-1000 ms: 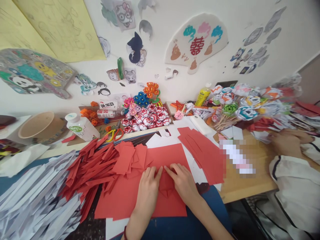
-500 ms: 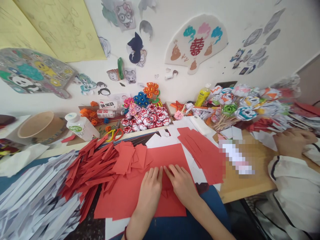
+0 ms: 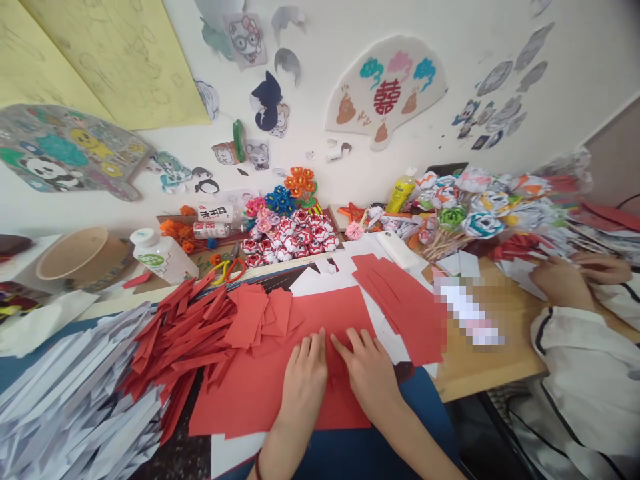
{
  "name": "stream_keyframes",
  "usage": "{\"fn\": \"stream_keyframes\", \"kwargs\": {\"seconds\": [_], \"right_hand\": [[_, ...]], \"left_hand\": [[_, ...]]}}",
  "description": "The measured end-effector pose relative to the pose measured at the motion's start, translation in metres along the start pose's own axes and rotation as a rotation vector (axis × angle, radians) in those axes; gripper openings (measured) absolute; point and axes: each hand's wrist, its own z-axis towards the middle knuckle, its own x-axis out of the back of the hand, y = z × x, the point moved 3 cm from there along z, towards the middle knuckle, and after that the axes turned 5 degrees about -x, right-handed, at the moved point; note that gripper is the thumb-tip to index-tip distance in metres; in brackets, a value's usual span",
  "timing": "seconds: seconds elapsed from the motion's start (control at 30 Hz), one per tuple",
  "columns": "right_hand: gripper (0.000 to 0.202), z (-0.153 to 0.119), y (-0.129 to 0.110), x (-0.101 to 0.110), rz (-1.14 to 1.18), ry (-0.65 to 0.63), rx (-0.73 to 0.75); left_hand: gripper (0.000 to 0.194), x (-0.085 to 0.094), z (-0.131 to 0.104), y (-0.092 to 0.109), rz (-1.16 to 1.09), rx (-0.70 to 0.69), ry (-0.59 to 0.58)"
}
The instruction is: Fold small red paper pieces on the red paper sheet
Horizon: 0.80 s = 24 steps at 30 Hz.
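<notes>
My left hand (image 3: 306,377) rests on the red paper sheets (image 3: 240,400), its fingers bunched and pressed down on a piece of red paper. Close on its right, my right hand (image 3: 370,373) touches the same red paper with its fingertips, the index finger stretched out apart from the others. The piece being worked blends with the red sheets beneath, and the hands hide most of it. Small red paper rectangles (image 3: 247,317) lie in a loose stack left of my fingers. Beyond them is a heap of folded red strips (image 3: 175,333).
Folded white strips (image 3: 75,393) cover the near left. More red sheets (image 3: 400,307) lie to my right. Behind stand red-and-white paper flowers (image 3: 295,237), scissors (image 3: 227,270) and a white bottle (image 3: 163,257). A co-worker's hands (image 3: 565,280) are at the far right.
My right hand's index finger has spread away from the other fingers, and the hand has shifted slightly. My left hand stays on the paper. The co-worker's hands have moved a little.
</notes>
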Motion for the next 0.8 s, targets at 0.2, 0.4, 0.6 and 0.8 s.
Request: {"fn": "stream_keyframes", "kwargs": {"seconds": [0.2, 0.4, 0.6, 0.8], "right_hand": [[0.046, 0.007, -0.004, 0.009, 0.097, -0.066, -0.039], [0.053, 0.012, -0.011, 0.003, 0.088, -0.067, -0.022], [0.051, 0.012, -0.014, 0.001, 0.058, -0.059, -0.028], [0.052, 0.012, -0.016, 0.002, 0.044, -0.070, -0.071]], "left_hand": [[0.052, 0.004, -0.001, -0.006, -0.012, 0.014, -0.020], [0.059, 0.008, -0.006, -0.008, -0.057, 0.101, -0.028], [0.056, 0.007, -0.009, -0.003, -0.029, 0.121, -0.007], [0.050, 0.010, -0.010, 0.000, 0.049, 0.104, -0.019]]}}
